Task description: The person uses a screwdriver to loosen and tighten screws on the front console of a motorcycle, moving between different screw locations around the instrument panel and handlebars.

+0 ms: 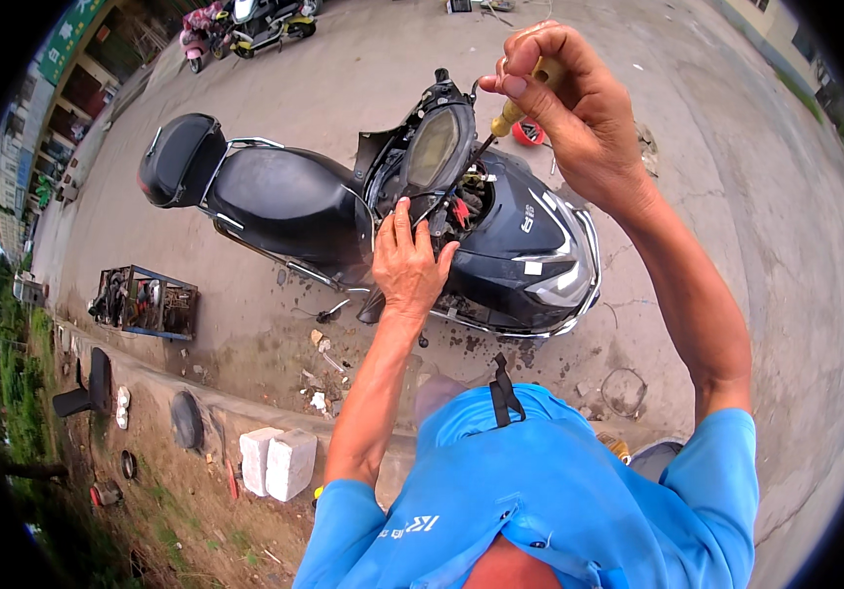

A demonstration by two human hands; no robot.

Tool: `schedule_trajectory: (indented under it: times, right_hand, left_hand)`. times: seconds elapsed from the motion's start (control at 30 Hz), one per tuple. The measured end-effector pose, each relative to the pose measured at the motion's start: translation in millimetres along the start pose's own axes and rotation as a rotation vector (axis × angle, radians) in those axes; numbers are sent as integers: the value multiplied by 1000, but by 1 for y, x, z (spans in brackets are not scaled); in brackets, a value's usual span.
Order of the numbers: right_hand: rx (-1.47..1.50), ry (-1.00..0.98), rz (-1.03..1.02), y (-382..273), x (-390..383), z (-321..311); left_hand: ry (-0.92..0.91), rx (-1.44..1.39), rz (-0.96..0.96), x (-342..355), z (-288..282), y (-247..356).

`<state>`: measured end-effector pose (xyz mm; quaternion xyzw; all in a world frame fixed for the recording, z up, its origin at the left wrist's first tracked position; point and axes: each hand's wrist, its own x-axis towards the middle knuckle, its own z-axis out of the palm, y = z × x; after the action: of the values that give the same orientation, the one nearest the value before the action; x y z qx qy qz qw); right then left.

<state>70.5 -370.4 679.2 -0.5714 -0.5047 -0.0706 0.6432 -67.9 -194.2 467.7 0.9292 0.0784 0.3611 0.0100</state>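
Note:
A black scooter (pixel 530 236) stands crosswise in front of me, its front end to the right. Its handlebar area is stripped open, with the instrument display (pixel 433 149) exposed and wires showing below it. My right hand (pixel 574 108) is raised over the front, fingers closed around the yellow handle of a screwdriver (pixel 508 115). The shaft slants down toward the gap beside the display; where its tip ends is hard to make out. My left hand (pixel 407 257) lies with fingers stretched on the opened part just below the display, near red-tipped parts (pixel 461 213).
A red bowl (pixel 529 133) sits on the ground behind the scooter. To the left stands a metal-framed crate (pixel 152 302) of parts. White foam blocks (pixel 289 463) and a tyre (pixel 186 420) lie by the low kerb. Other scooters (pixel 263 25) are parked at the back.

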Motion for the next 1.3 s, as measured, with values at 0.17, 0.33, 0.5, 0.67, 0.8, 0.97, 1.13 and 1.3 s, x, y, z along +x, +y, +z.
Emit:
schedule_trajectory:
  times: [0.17, 0.33, 0.5, 0.67, 0.8, 0.97, 1.13, 1.3]
  right_hand:
    - [141, 51, -1, -5, -6, 3]
    - [137, 91, -29, -8, -12, -3]
    - [118, 84, -31, -11, -14, -13]
    - [165, 189, -59, -8, -20, -11]
    - [105, 140, -203, -14, -25, -6]
    - [137, 198, -210, -19, -23, -13]
    - [-66, 315, 141, -1, -53, -9]
    - [-410, -79, 450, 85, -106, 40]
  left_hand:
    - [48, 10, -33, 3, 11, 0]
    - [66, -8, -32, 2, 17, 0]
    - [93, -19, -41, -1, 20, 0]
    - [89, -8, -49, 0, 24, 1]
    - [86, 1, -60, -1, 26, 1]
    - [86, -8, -77, -3, 26, 1]
    - [86, -48, -86, -3, 25, 2]
    - [66, -55, -100, -6, 25, 2]
